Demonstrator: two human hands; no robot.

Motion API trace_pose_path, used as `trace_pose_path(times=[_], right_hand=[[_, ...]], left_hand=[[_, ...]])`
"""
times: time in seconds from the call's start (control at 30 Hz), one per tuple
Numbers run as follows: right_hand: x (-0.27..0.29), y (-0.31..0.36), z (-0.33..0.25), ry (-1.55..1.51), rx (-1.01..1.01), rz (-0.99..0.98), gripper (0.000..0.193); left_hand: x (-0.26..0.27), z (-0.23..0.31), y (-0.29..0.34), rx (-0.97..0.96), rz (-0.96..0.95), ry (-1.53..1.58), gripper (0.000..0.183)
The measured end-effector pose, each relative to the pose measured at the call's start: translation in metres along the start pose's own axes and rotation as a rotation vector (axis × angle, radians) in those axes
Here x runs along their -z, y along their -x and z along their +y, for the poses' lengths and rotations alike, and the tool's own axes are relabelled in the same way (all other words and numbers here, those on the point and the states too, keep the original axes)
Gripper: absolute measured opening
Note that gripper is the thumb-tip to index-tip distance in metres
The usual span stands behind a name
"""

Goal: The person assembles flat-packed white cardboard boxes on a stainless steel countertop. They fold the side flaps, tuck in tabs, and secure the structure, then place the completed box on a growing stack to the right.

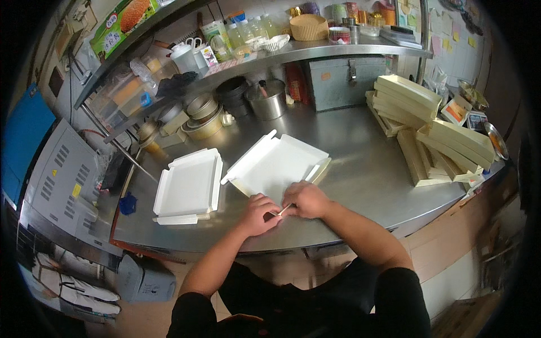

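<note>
A partly folded cardboard box (279,163), white inside and pale yellow outside, lies turned at an angle on the metal table in front of me. My left hand (261,215) pinches the near corner of this box, thumb and fingers closed on its flap. On the same corner, just to the right, my right hand (307,200) is closed too, its fingertips almost meeting the left ones. Parts of the corner are hidden behind my fingers. To the left rests another white cardboard sheet (189,183) with its side flaps partly raised.
Several folded pale yellow boxes (410,94) are piled at the right end of the steel table (360,197). Pots (267,100) and a grey metal chest (346,84) stand along the back, under a crowded shelf (315,48). A blue object (128,203) lies near the left edge.
</note>
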State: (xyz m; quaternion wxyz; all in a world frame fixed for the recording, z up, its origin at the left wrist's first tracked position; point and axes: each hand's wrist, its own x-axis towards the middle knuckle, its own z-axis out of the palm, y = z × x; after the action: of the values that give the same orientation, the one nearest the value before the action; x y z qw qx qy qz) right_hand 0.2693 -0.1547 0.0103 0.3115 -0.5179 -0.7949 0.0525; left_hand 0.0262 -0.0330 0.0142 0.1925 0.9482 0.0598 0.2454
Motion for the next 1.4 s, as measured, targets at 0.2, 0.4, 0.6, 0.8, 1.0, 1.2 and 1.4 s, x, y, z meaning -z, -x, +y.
trace_pose_path(times=[0.2,0.4,0.6,0.8,1.0,1.2,1.4], right_hand=[[0.026,0.009,0.020,0.212,-0.375,0.031,0.023],[0.010,0.005,-0.005,0.130,-0.292,0.023,0.024],[-0.002,0.016,0.005,0.055,-0.240,0.130,0.024],[0.019,0.015,-0.005,0.095,-0.118,0.184,0.047],[0.021,0.015,0.003,-0.062,-0.089,0.301,0.035],[0.024,0.012,-0.005,0.012,0.014,0.341,0.026],[0.031,-0.005,-0.011,0.156,0.028,0.172,0.014]], left_hand=[[0.028,-0.001,-0.014,0.207,-0.055,-0.655,0.015],[0.002,0.023,-0.047,0.179,-0.075,-0.498,0.016],[-0.037,0.006,-0.054,0.106,0.120,-0.066,0.009],[-0.026,-0.010,-0.042,0.019,0.395,0.056,0.023],[-0.034,-0.018,-0.041,0.056,0.500,0.057,0.028],[-0.030,-0.009,-0.039,0.103,0.480,0.024,0.033],[-0.024,0.007,-0.037,0.106,0.214,0.257,0.047]])
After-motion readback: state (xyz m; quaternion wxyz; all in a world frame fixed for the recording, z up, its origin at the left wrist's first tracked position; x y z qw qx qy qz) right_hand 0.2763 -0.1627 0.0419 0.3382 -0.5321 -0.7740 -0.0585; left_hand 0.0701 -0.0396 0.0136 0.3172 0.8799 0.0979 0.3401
